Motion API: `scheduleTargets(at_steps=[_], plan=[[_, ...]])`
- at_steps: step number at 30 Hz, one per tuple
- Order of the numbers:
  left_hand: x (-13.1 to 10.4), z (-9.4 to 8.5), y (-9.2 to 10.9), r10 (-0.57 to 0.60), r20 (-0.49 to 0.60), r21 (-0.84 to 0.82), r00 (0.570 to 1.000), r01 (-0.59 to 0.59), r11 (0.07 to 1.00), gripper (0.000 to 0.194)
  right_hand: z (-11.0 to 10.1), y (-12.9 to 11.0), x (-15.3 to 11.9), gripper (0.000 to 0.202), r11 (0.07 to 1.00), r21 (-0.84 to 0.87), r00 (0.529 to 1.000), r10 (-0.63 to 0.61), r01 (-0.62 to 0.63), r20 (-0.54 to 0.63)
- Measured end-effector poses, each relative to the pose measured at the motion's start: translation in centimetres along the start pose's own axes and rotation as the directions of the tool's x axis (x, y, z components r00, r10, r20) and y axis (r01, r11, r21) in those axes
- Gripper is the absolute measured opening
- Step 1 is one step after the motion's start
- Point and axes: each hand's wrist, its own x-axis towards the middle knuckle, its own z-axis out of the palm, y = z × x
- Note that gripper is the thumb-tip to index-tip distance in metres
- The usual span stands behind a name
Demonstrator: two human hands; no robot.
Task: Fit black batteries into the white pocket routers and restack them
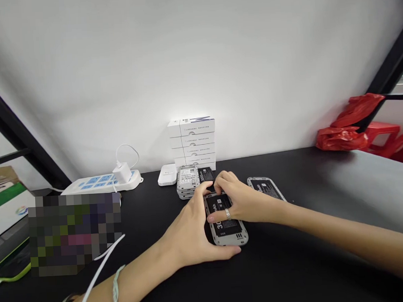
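A pale grey, rounded pocket-sized electronic device (pixel 241 240) lies on the black table with its back off. In its recess sits a flat black battery (pixel 226 230) marked in large white print. My left hand (pixel 192 232) is wrapped round the device's left side, its thumb along the near end and its fingers at the far end. My right hand (pixel 236 196), a ring on one finger, lays its thumb across the battery. Its other fingers are curled at the far end, where their tips are partly hidden. Beside my right wrist rests a second open device (pixel 266 187) with a battery in it.
Behind my hands stand several stacked white boxes (pixel 192 140). In front are stacked open devices (pixel 188 178), a loose battery (pixel 206 174) and white covers (pixel 167 175). A power strip (pixel 98 183) with a charger (pixel 122 172) lies left; a white cable (pixel 99 269) crosses my left forearm. Red bags (pixel 342 137) are right.
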Motion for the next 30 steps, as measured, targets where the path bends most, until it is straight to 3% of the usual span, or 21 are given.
scheduleTargets(at_steps=[3, 6, 8, 11, 14, 18, 23, 30], plan=[[-0.1, -0.1, -0.4, 0.017, -0.013, 0.011, 1.000, -0.017, 1.000, 0.105, -0.7, -0.4, -0.8, 0.045, 0.996, 0.027, 0.991, -0.084, 0.087, -0.101], [0.0, -0.3, -0.6, 0.088, -0.025, 0.040, 0.996, -0.087, 0.995, 0.099, -1.6, -0.5, -1.6, 0.040, 0.959, 0.268, 0.990, -0.113, 0.088, 0.079], [0.2, -0.7, -0.7, 0.107, -0.075, 0.086, 0.991, -0.101, 0.991, 0.098, -2.2, -0.3, -1.7, 0.046, 0.849, 0.528, 0.979, -0.129, 0.028, 0.156], [0.5, -1.6, -0.9, 0.102, -0.183, 0.152, 0.978, -0.074, 0.986, 0.097, -3.1, 0.5, -0.9, 0.048, 0.689, 0.724, 1.000, -0.022, 0.024, -0.013], [0.9, -3.0, -1.7, 0.122, -0.253, 0.244, 0.960, -0.059, 0.968, 0.092, -3.9, 1.6, 0.7, 0.049, 0.673, 0.737, 0.974, 0.205, -0.067, -0.098], [1.7, -4.3, -3.3, 0.153, -0.273, 0.336, 0.950, -0.055, 0.940, 0.076, -3.9, 3.1, 3.4, 0.043, 0.621, 0.740, 0.916, 0.400, -0.258, -0.017], [2.4, -4.3, -4.5, 0.108, -0.200, 0.380, 0.974, -0.025, 0.925, 0.070, -2.2, 4.0, 6.5, 0.034, 0.652, 0.691, 0.904, 0.427, -0.311, 0.004], [2.3, -4.0, -5.0, 0.070, -0.149, 0.516, 0.986, 0.017, 0.857, 0.054, -0.5, 4.5, 8.0, 0.032, 0.828, 0.480, 0.933, 0.357, -0.288, -0.055]])
